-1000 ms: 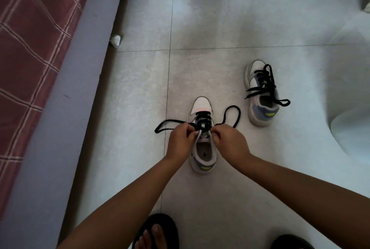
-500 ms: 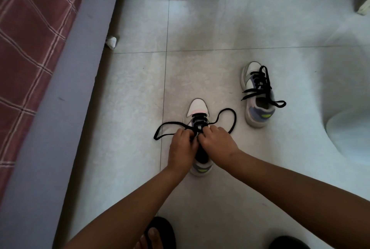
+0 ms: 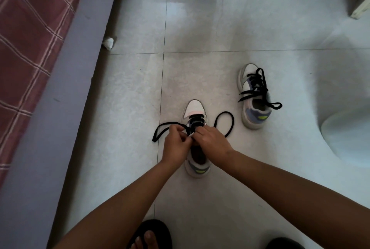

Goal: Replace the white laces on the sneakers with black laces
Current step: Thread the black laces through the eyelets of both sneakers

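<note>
Head view | near sneaker (image 3: 195, 108) toe away, upright | both hands pinching lace (image 3: 224, 122)

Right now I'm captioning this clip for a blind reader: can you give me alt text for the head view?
Two hands, left hand and right hand, work a black lace at the near sneaker on a pale tiled floor, both pinching at the eyelets. A second sneaker, already laced in black, stands to the right; a plaid-covered bed runs along the left.
</note>
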Demonstrator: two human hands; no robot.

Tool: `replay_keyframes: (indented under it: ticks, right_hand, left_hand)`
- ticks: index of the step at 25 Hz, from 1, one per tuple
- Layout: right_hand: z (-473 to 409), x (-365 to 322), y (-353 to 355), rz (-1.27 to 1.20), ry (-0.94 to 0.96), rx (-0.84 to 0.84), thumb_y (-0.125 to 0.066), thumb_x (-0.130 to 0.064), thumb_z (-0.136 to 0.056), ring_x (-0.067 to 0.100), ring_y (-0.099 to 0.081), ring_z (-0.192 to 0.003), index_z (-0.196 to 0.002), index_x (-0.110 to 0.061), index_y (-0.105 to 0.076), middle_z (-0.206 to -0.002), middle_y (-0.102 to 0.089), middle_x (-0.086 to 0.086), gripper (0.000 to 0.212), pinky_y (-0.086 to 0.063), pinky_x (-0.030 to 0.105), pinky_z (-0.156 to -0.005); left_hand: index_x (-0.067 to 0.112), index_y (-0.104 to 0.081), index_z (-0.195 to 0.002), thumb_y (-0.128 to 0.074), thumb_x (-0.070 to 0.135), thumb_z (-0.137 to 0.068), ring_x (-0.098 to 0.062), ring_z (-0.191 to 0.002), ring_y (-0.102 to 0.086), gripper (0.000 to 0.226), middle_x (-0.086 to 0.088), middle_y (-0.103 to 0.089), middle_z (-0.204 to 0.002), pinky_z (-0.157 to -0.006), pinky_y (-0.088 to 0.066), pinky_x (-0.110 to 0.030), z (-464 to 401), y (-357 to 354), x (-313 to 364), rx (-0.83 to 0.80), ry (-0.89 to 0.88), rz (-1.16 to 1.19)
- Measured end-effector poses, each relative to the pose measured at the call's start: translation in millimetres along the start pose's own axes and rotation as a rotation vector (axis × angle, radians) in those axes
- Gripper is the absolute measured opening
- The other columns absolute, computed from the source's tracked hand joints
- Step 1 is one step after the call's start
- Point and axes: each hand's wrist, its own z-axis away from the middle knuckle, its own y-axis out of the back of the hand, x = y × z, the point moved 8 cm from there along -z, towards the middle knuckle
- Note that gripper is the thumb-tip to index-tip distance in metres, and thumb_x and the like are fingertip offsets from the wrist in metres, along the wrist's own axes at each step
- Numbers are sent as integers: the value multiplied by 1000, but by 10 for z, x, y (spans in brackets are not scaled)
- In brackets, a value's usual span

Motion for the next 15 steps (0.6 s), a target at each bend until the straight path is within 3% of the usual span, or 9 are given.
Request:
replay_keyframes:
  ticks: [4, 10, 15]
  right_hand:
    - [-30, 89, -42, -57, -92, 14, -89, -3, -47, 24, -59, -50, -60, -8, -64, -59, -60, 7, 29, -45, 25, -48]
    - [94, 95, 72, 22, -23, 208, -85, -18, -65, 18, -60, -55, -61, -16, -68, -60, -63, -2, 17, -35, 29, -62]
    - [156, 94, 93, -13, -87, 339, -81, -15, -70, 20, -62, -58, -66, -15, -71, -64, -66, 0, 11, -31, 29, -65]
  left_hand:
    - [17, -46, -101, -71, 15, -81, -9, -73, -57, 32, 2, -58, -77, -63, -45, -15, -46, 12, -94, -2, 62, 78]
    - [13, -50, -105, -69, 12, -83, -13, -75, -60, 30, -1, -61, -77, -69, -49, -21, -28, -3, -144, -17, 93, 120]
    - [18, -49, -99, -67, 12, -84, -15, -84, -62, 24, 2, -61, -83, -67, -46, -14, 33, 39, -38, 11, 15, 54]
